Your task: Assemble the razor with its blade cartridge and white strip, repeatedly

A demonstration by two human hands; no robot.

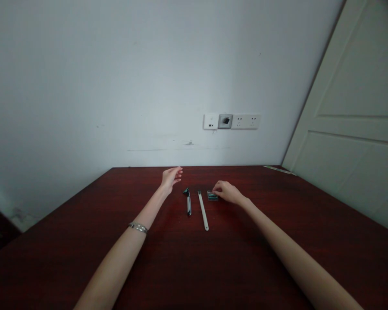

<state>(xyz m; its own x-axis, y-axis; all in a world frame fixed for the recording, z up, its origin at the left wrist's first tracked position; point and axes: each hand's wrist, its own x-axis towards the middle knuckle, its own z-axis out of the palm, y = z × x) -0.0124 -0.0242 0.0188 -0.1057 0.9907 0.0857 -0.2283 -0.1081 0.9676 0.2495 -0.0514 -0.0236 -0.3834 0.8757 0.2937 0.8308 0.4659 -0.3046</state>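
Note:
My right hand (pixel 226 191) has its thumb and fingertips closed at the right edge of a small clear plastic case (pixel 212 198), which lies on the table and has something dark greenish inside. My left hand (pixel 172 178) is held over the far part of the table, empty, its fingers loosely bent and slightly apart. Between the hands lies a razor (pixel 189 206) with a black head and a grey-and-black handle, its head pointing to the wall. Beside it, a long white handle (pixel 203 211) with a small dark tip lies roughly parallel.
The dark red wooden table (pixel 181 267) meets a white wall (pixel 132 86) at its back edge. Wall sockets (pixel 245 121) sit above it. A pale panelled door (pixel 349 129) stands at the right, and a thin strip (pixel 280 170) lies in the back right corner.

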